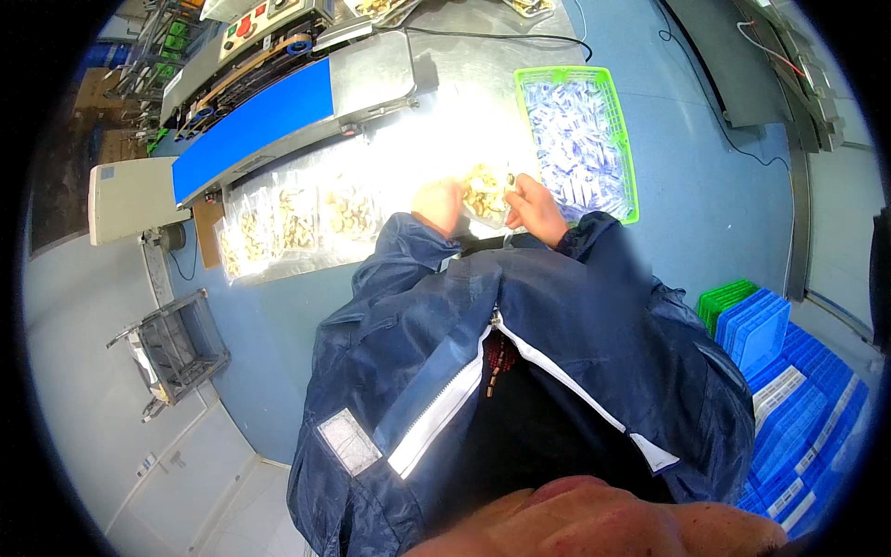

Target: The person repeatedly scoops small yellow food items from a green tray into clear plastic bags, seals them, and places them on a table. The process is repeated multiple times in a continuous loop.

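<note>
A clear bag of pale yellowish slices [484,193] is held upright at the front of the steel table [433,111]. My right hand [536,212] pinches the bag's right side. My left hand [436,206] is at its left side, its fingertips partly hidden and washed out by glare. Several filled clear bags [297,221] lie in a row along the front edge to the left. Just right of my right hand stands a green basket [629,186] full of small white-and-blue packets [566,130].
A machine with a blue conveyor belt [255,125] runs across the back left, beside a white box [132,204]. A cable [497,35] crosses the back of the table. A metal frame [172,348] stands at left. Blue crates [789,408] are stacked at lower right.
</note>
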### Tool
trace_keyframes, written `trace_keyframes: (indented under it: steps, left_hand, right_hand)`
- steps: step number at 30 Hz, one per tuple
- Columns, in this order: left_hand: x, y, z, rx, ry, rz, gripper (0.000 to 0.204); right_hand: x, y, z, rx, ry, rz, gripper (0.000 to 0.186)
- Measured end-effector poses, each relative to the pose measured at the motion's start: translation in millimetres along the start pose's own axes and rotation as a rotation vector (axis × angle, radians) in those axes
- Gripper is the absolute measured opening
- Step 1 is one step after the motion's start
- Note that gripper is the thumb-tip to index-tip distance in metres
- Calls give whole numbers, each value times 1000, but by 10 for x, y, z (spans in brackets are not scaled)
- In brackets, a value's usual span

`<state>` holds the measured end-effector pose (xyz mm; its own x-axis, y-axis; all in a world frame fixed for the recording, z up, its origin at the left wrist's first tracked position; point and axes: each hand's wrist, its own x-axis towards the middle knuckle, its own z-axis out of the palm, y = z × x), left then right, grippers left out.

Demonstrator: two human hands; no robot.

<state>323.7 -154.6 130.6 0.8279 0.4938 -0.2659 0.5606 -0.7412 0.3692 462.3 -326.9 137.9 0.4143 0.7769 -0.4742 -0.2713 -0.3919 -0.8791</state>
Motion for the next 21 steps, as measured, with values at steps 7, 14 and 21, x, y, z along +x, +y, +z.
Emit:
trace_keyframes:
  steps: [7,14,21]
  left_hand:
    - [-57,124,49,-441,326,102,27]
    - [-9,273,88,-421,506,427,35]
    - [-33,296,112,-473,563,307,26]
  right_hand:
    - [38,87,92,356,189,-48,14]
    - [96,80,224,427,216,-114,18]
    - [207,6,282,479,171,-32,18]
